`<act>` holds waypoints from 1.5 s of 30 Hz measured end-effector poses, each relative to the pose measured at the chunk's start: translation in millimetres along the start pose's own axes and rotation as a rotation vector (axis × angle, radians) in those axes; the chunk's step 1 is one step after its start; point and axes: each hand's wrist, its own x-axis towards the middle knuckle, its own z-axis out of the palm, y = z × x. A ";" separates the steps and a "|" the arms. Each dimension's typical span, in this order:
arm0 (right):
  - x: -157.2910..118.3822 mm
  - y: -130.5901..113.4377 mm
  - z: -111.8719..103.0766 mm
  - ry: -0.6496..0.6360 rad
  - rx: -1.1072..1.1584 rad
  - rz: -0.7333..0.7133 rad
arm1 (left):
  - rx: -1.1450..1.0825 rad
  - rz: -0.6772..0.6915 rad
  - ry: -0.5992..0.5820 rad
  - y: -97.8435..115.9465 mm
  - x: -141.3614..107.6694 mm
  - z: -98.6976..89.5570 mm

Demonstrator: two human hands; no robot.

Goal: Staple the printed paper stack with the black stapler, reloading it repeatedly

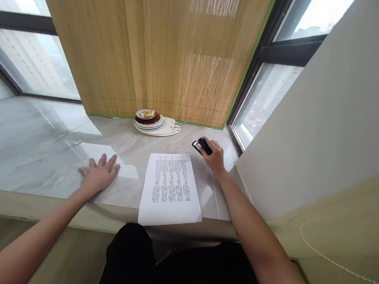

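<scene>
Over there, the left hand (99, 175) splays on the grey-veined ledge (42, 155) while the right hand (214, 157) grips a black stapler (206, 145) near rectangular paper (170, 211).

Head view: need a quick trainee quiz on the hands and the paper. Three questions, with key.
1. Multiple choice: how is the left hand on the stone ledge?
A) clenched in a fist
B) fingers spread, palm down
C) standing on its fingertips
2. True or false: the black stapler lies loose on the printed sheet.
3. Short answer: which edge of the ledge does the sheet overhang?

Key:
1. B.
2. False; the right hand holds it, beyond the sheet's far right corner.
3. The near edge, on the person's side.
</scene>
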 end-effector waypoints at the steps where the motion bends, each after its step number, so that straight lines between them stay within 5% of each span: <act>1: -0.9 -15.1 4.5 -0.022 0.037 0.005 | 0.007 0.001 0.006 -3.3 -0.3 0.5; 7: -29.9 -122.9 54.1 -0.361 0.386 0.054 | -0.002 0.009 0.041 6.6 1.6 -0.3; 11: -61.0 -149.3 72.0 -0.493 0.341 0.110 | -0.013 -0.007 0.052 5.9 0.5 -0.9; 22: -75.9 -103.9 27.7 -0.407 0.355 0.197 | -0.023 0.004 0.079 8.2 -0.5 -3.6; 32: -58.1 -137.9 92.3 -0.478 0.455 0.135 | -0.014 0.011 0.073 7.5 -0.7 -3.5; 36: -48.9 -140.0 96.2 -0.430 0.439 0.175 | 0.002 0.017 0.079 7.6 0.2 -2.7; 45: -13.8 -21.0 16.5 -0.101 -0.101 0.435 | -0.003 -0.002 0.107 5.7 5.8 5.3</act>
